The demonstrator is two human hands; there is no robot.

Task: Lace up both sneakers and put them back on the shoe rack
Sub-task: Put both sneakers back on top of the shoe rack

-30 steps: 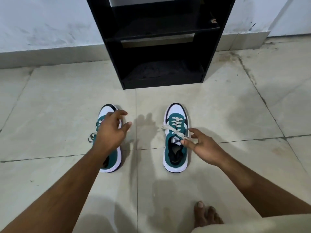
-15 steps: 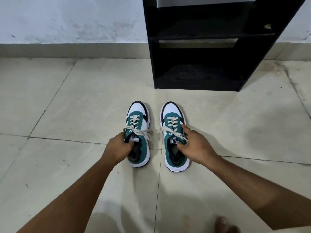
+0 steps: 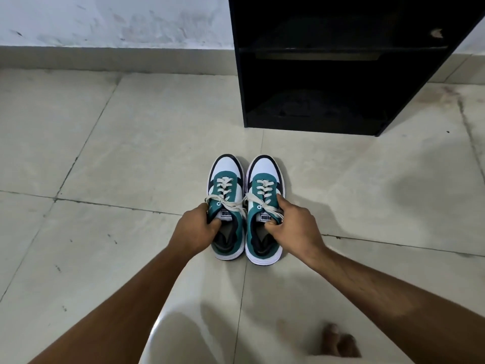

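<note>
Two teal, white and navy sneakers stand side by side on the tiled floor, toes pointing away from me, cream laces threaded and knotted. My left hand (image 3: pixel 196 229) grips the left sneaker (image 3: pixel 227 185) at its outer collar, thumb inside the opening. My right hand (image 3: pixel 294 227) holds the right sneaker (image 3: pixel 265 183) the same way, fingers over its outer side and thumb in the opening. The black shoe rack (image 3: pixel 349 67) stands against the wall, beyond the shoes and to the right, its two visible shelves empty.
Pale floor tiles (image 3: pixel 131 143) stretch to the left and right of the shoes. A white wall with a grey skirting (image 3: pixel 110 59) runs along the back. My bare toes (image 3: pixel 338 342) show at the bottom right.
A second ago the sneakers stood apart and my hands only reached for them. Both hands have closed on the collars and the shoes now touch side by side; the view has shifted left.
</note>
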